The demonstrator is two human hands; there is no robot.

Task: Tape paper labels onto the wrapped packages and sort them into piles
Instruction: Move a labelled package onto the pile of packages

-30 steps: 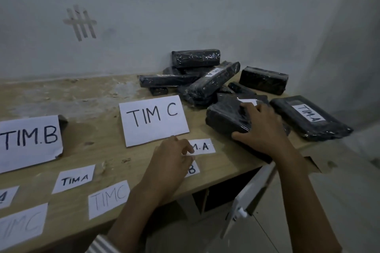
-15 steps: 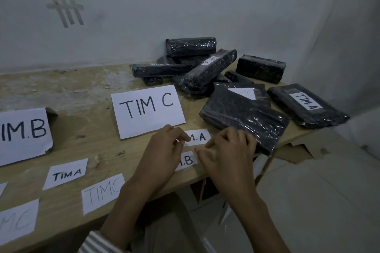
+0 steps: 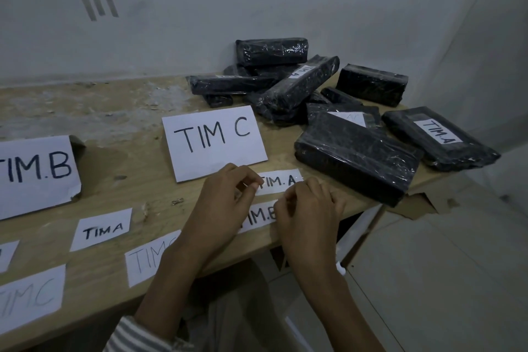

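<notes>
On the bench (image 3: 128, 128) the package (image 3: 357, 157) lies unlabelled, slick-wrapped, probably firm. Left hand (image 3: 223, 206) pinches the label (image 3: 281, 180), flat before the package, at its left end; right hand (image 3: 308, 211) curls at its edge, grip unclear. Flimsy paper: lift by both ends.

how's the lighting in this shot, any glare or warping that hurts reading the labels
Head view: dim, flat light, no hard shadows; small glints on the nearest package and the TIM.A slip; wide-angle stretch toward the frame edges; the TIM C sheet reads sharp, the lower-left TIMC slip is faint.
</notes>
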